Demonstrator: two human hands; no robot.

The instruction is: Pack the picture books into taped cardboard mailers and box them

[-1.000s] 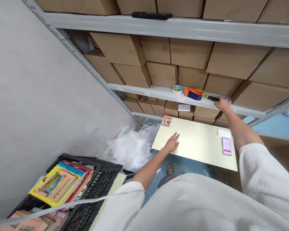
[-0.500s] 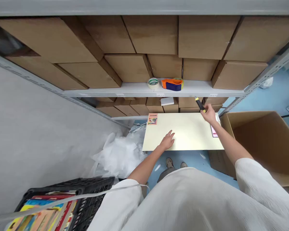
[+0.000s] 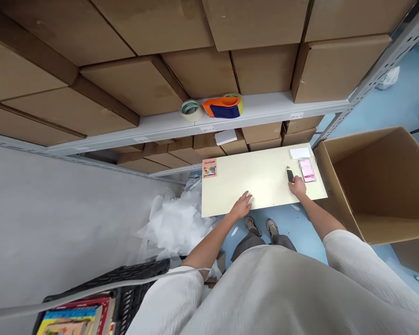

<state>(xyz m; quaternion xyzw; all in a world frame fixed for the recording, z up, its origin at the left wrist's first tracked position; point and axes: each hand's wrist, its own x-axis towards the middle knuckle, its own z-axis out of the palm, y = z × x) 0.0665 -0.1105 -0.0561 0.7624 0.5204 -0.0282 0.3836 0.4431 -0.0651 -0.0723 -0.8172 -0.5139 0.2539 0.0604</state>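
Observation:
A pale cream board point(image 3: 254, 181) lies flat in front of me like a tabletop. My left hand point(image 3: 241, 205) rests on it near the front edge, fingers spread, holding nothing. My right hand point(image 3: 298, 187) is closed around a black-and-yellow utility knife point(image 3: 290, 174), low over the board's right part. Just beyond that hand is a phone with a pink screen point(image 3: 307, 170), partly blurred. A white card-like piece point(image 3: 300, 153) lies behind the phone. In the board's far left corner is a small pink booklet point(image 3: 209, 168) with a coloured picture.
Shelves of brown cartons point(image 3: 268, 70) stand ahead, with a tape roll point(image 3: 191, 110) and an orange-blue tape dispenser point(image 3: 224, 107) on a ledge. A large open carton point(image 3: 380, 181) is at right. White plastic wrapping point(image 3: 178, 218) and a black crate point(image 3: 139, 279) of books are at left.
My right hand has come down and back toward me with the utility knife, uncovering the phone and white piece. My left hand stays on the board. The view has tilted and shifted.

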